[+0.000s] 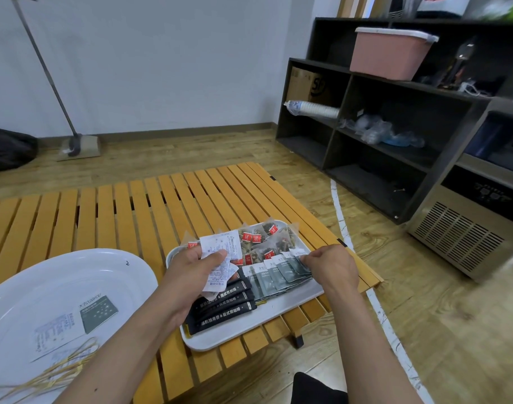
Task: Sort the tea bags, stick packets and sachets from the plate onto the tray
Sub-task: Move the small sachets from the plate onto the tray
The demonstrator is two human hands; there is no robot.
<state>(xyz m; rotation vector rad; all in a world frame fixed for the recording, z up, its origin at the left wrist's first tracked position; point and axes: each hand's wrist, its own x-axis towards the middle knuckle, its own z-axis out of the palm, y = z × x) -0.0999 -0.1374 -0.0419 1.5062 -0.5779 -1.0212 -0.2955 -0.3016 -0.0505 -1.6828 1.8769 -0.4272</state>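
A grey tray (pixel 249 328) on the slatted table holds clear tea bags with red tags (pixel 261 240) at the back, a fanned row of dark green sachets (pixel 275 277) and black stick packets (pixel 223 307) at the front. My left hand (pixel 196 275) grips a bunch of white printed sachets (pixel 218 255) above the tray's left part. My right hand (pixel 331 266) pinches the rightmost green sachet at the row's end. The white plate (pixel 74 266) at the left holds one green sachet (pixel 99 313), a white sachet (pixel 56 330) and thin yellow ties (pixel 54 374).
The yellow slatted table (pixel 161 205) ends just right of the tray. A dark shelf unit (pixel 380 126) with a pink bin (pixel 392 52) stands at the right, a metal appliance (pixel 471 225) beside it. A stand's pole and base (pixel 74 144) are at the far left.
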